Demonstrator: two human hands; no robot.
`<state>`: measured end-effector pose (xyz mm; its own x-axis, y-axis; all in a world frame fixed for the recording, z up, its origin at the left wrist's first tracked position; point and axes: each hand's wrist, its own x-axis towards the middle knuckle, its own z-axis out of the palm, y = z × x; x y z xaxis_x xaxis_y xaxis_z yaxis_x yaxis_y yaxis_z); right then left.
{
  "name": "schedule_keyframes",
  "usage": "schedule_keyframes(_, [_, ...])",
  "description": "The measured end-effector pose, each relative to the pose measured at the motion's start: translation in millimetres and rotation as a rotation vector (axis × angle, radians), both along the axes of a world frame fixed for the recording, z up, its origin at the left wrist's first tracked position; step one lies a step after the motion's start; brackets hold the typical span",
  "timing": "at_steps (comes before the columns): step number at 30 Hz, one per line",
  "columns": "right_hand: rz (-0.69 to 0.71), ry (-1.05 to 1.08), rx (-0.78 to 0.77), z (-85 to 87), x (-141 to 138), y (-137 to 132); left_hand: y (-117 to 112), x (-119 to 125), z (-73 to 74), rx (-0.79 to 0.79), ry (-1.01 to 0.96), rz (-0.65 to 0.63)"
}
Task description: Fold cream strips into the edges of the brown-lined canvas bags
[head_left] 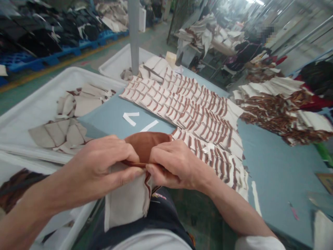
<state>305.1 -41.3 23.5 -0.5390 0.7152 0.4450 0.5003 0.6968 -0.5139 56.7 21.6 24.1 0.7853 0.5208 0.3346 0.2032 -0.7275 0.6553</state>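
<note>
My left hand (104,163) and my right hand (173,165) meet at the near edge of the blue table (275,166). Both pinch the same fabric piece (130,198), cream cloth with a brown lining that folds over at the top. Thumbs and fingers press together along the brown seam. The cream part hangs down over my lap. Just beyond my right hand lie overlapping rows of finished cream-and-brown pieces (192,107).
A white bin (33,107) at the left holds loose cream pieces (65,128). A big heap of cream-and-brown pieces (281,104) sits at the right. A grey post (134,34) stands at the table's far side. Another person (249,48) works behind. White tape marks (131,118) lie on the table.
</note>
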Motion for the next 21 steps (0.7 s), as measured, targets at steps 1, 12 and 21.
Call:
schedule_keyframes(1, [-0.032,-0.047,0.075,2.7,2,-1,5,-3,-0.9,-0.05,0.005,0.018])
schedule_keyframes(12, [-0.256,-0.183,-0.053,-36.9,20,4,25,-11,-4.1,-0.621,0.007,-0.065])
schedule_keyframes(21, [-0.264,0.03,-0.178,-93.1,-2,13,22,-8,-11.3,-0.724,0.111,-0.065])
